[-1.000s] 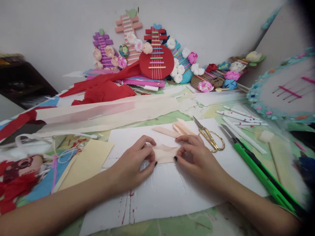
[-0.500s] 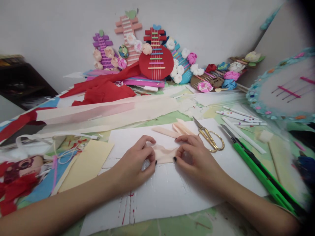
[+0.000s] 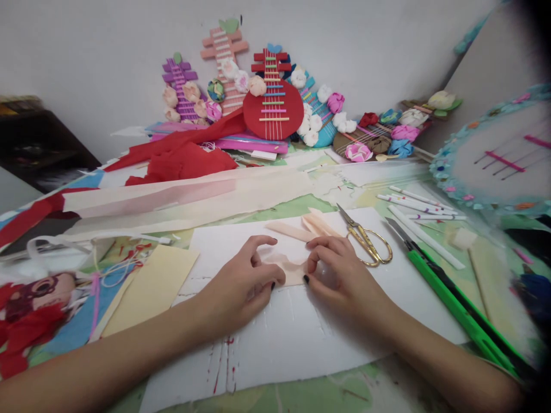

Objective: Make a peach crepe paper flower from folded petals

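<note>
The dark shelf at the left held contents too dim to identify. The pale peach strip lay on the white board, its ends partly hidden; the right hand pinched one end, while the left hand arched half-open over the other, its grip unclear.

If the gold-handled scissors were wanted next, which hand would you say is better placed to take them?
Probably the right hand: it is nearer the scissors, whose handles lie just beside it. The left hand is farther off, at the other end of the pale peach strip.
</note>
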